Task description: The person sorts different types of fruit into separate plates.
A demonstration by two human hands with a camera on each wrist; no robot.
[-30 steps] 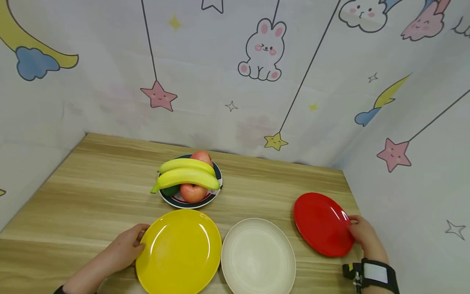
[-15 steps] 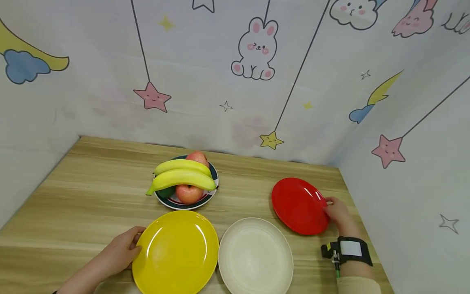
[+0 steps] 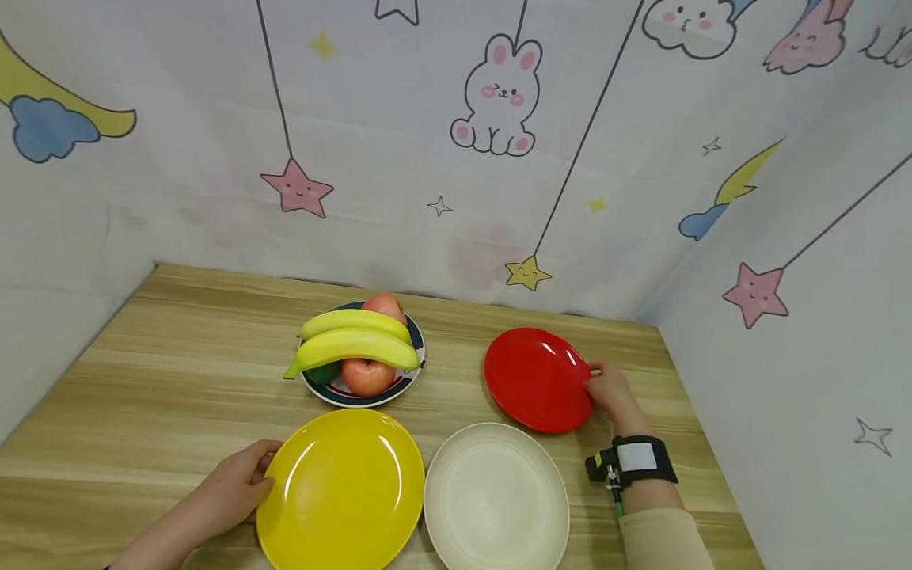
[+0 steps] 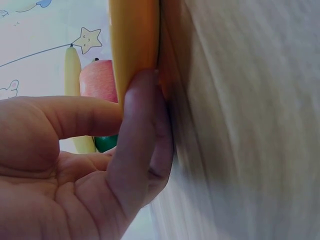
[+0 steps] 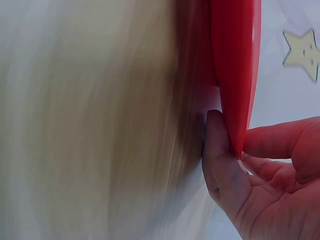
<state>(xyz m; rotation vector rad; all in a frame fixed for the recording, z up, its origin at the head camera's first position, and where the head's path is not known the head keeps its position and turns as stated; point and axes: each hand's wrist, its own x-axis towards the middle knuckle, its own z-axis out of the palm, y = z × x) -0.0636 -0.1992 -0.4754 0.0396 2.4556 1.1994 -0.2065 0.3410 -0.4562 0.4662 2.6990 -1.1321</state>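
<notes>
My right hand pinches the right rim of a red plate, thumb on top and fingers beneath, as the right wrist view shows. The red plate is behind the cream plate, close over the table. At the front left, my left hand grips the left rim of a yellow plate. In the left wrist view its thumb touches the edge of the yellow plate while the fingers go underneath. The yellow and cream plates lie side by side, rims nearly meeting.
Behind the yellow plate stands a dark-rimmed bowl of fruit: two bananas, red apples and something dark green. The wooden table ends at a printed fabric wall at the back and sides.
My right hand has carried the red plate leftward and further back, from the table's right side toward the middle. My left hand and the yellow plate have stayed in place.
</notes>
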